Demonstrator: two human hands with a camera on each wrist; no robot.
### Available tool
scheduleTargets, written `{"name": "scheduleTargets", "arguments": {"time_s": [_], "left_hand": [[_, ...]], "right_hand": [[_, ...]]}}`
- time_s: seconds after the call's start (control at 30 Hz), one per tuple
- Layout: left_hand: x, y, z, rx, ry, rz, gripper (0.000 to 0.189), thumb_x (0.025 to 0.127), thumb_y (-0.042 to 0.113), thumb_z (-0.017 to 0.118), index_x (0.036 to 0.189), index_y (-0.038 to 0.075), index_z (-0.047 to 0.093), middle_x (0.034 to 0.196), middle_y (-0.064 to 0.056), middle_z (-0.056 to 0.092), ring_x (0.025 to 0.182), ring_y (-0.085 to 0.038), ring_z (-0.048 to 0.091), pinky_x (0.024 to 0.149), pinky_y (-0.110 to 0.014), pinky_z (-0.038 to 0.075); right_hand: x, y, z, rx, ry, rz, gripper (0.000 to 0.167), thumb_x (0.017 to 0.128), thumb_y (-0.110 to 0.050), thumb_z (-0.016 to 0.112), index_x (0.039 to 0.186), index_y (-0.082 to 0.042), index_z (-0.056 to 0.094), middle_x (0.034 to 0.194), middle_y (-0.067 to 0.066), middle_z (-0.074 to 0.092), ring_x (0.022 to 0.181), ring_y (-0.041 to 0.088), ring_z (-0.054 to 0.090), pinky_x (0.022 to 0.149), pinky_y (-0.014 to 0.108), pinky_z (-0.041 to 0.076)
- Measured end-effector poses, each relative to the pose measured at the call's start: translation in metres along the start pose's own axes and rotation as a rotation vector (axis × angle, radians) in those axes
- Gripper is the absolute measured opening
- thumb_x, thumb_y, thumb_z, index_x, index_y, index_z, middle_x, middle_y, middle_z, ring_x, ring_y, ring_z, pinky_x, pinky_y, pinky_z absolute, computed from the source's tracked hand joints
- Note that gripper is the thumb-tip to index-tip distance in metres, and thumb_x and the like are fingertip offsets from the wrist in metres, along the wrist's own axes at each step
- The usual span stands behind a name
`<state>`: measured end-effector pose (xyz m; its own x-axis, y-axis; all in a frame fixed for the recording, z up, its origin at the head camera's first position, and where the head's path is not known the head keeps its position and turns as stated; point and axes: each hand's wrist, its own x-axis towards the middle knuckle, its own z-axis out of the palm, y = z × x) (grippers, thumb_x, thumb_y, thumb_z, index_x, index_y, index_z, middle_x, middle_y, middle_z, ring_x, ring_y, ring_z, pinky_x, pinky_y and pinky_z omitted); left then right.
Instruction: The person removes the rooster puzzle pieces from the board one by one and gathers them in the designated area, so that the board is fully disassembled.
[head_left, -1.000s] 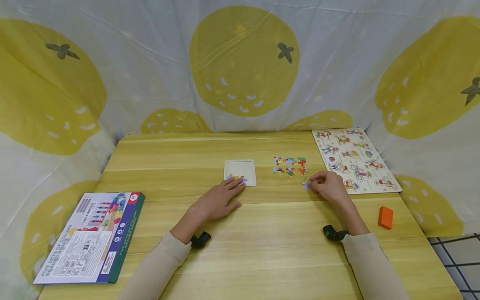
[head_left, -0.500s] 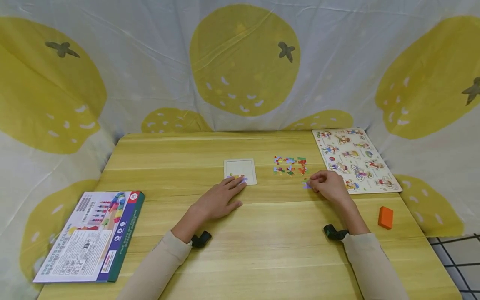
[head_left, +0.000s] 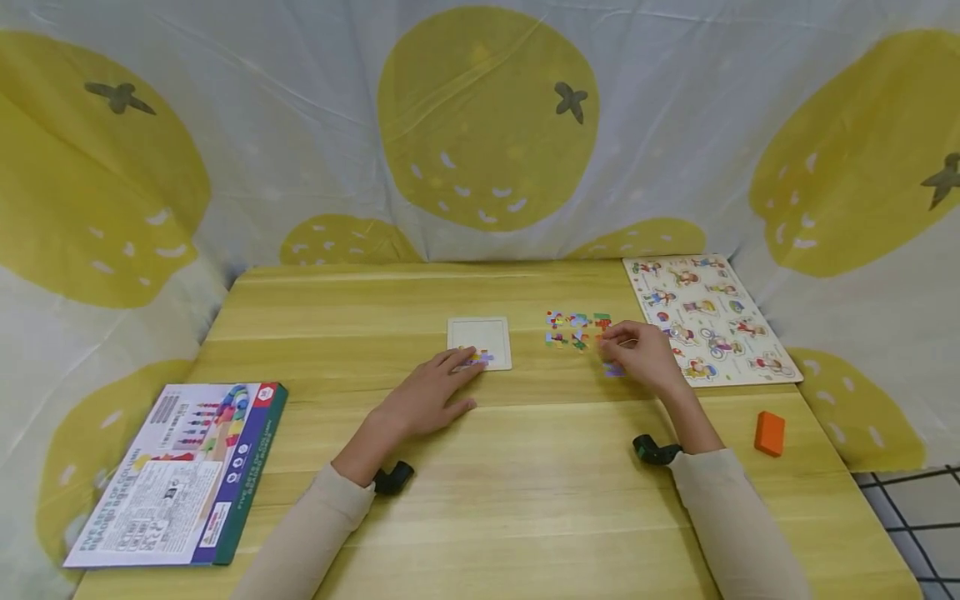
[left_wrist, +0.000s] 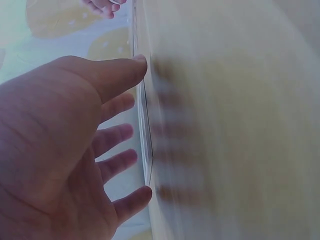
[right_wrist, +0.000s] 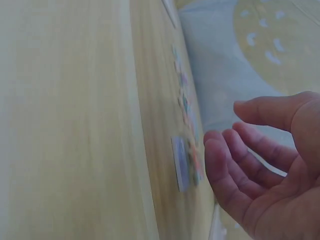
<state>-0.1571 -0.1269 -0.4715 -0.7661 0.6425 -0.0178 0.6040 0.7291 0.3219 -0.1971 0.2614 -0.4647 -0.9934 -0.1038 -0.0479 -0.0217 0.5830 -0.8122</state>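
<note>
My left hand reaches to the near edge of a small square puzzle tray, fingers spread and relaxed. In the tray's lower part lie purple and yellow jigsaw pieces, partly hidden by the fingertips. The left wrist view shows that hand with nothing in its grasp. My right hand hovers beside two rows of colourful jigsaw pieces, overlapping the lower right one. A lavender jigsaw piece lies just below it. In the right wrist view, the thumb and bent fingers of the hand stand apart, holding nothing.
A wooden picture board with figures lies at the back right. Nearer on that side is an orange block. At left lies a flat bead-toy box. A fruit-print curtain hangs behind the table.
My right hand has left the lavender piece and moved up and left to the lower right piece of the rows. My left hand has shifted slightly left, showing more of the tray's pieces.
</note>
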Motion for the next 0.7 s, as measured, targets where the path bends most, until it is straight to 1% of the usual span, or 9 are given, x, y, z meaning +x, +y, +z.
{"name": "scheduleTargets", "arguments": {"time_s": [0.13, 0.23, 0.37, 0.57, 0.7], "left_hand": [[-0.006, -0.004, -0.001, -0.005, -0.003, 0.005, 0.061, 0.106, 0.038, 0.058, 0.16, 0.016, 0.041, 0.169, -0.01, 0.03, 0.156, -0.035, 0.029, 0.124, -0.057, 0.031], [-0.009, -0.006, -0.002, -0.002, -0.013, 0.001, 0.06, 0.106, 0.038, 0.058, 0.159, 0.014, 0.043, 0.169, -0.011, 0.03, 0.155, -0.034, 0.031, 0.124, -0.055, 0.03], [-0.01, -0.006, -0.003, -0.002, -0.024, -0.004, 0.06, 0.106, 0.038, 0.057, 0.159, 0.014, 0.042, 0.169, -0.011, 0.03, 0.155, -0.034, 0.032, 0.124, -0.053, 0.031], [-0.008, -0.005, -0.003, -0.007, -0.032, -0.001, 0.061, 0.107, 0.039, 0.056, 0.16, 0.015, 0.04, 0.17, -0.011, 0.028, 0.156, -0.033, 0.031, 0.125, -0.052, 0.031], [-0.008, -0.004, -0.003, -0.017, -0.042, -0.003, 0.061, 0.107, 0.039, 0.055, 0.161, 0.014, 0.039, 0.171, -0.012, 0.026, 0.156, -0.033, 0.03, 0.125, -0.052, 0.03]], "right_hand": [[0.007, -0.012, 0.016, 0.036, -0.015, -0.025, 0.023, 0.099, -0.017, 0.071, 0.114, 0.001, 0.072, 0.103, 0.021, 0.074, 0.083, 0.031, 0.073, 0.065, 0.033, 0.062], [0.011, -0.023, 0.029, 0.036, -0.026, -0.055, 0.022, 0.098, -0.016, 0.072, 0.114, -0.001, 0.073, 0.102, 0.017, 0.075, 0.086, 0.03, 0.072, 0.065, 0.029, 0.06], [0.016, -0.036, 0.046, 0.054, -0.054, -0.079, 0.024, 0.097, -0.018, 0.073, 0.116, -0.003, 0.073, 0.105, 0.014, 0.074, 0.091, 0.026, 0.071, 0.069, 0.025, 0.057], [0.026, -0.048, 0.074, 0.074, -0.104, -0.111, 0.029, 0.095, -0.02, 0.075, 0.12, -0.004, 0.074, 0.103, 0.009, 0.073, 0.091, 0.023, 0.07, 0.072, 0.027, 0.056], [0.031, -0.053, 0.091, 0.085, -0.137, -0.129, 0.029, 0.095, -0.02, 0.076, 0.12, -0.005, 0.074, 0.103, 0.008, 0.073, 0.092, 0.022, 0.07, 0.075, 0.03, 0.056]]}}
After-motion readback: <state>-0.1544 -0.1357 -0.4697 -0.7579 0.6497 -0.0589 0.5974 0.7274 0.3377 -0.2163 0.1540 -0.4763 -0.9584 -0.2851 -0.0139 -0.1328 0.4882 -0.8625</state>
